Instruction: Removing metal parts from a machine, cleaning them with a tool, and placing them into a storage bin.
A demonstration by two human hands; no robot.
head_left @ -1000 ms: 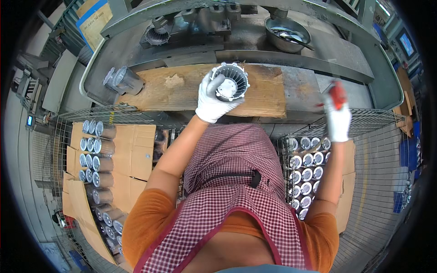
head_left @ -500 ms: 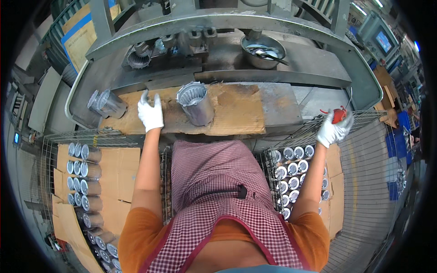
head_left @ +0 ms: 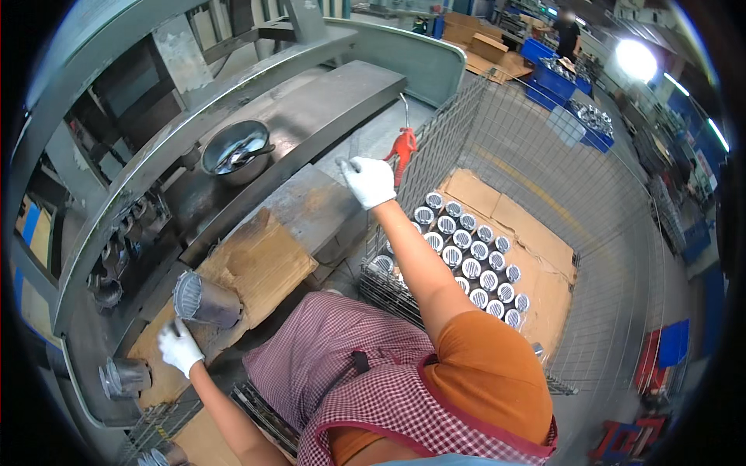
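My left hand point(head_left: 180, 348), in a white glove, is open with its fingers apart beside a grey metal cylinder point(head_left: 219, 303). The cylinder has a ribbed, ragged-rimmed mouth and stands on a brown cardboard sheet point(head_left: 268, 260). Whether the fingertips touch it I cannot tell. Over the far end of the bench, my gloved right hand point(head_left: 368, 182) is empty, its fingers loosely bent and apart. Just beyond it a red air blow gun point(head_left: 403, 147) with a thin metal nozzle hangs at the rim of the wire cage. Another grey cylinder point(head_left: 130, 377) lies at the cardboard's left end.
A metal bowl point(head_left: 225, 167) with utensils in it sits on the machine ledge. To my right, a wire cage point(head_left: 544, 163) holds rows of silver-topped cylinders point(head_left: 470, 268) on cardboard. Blue bins point(head_left: 548, 84) with metal parts and a person point(head_left: 567, 37) are farther back.
The view has swung right. My right hand has let go of the red blow gun, which now hangs at the cage rim. My left hand has come closer to the standing cylinder.
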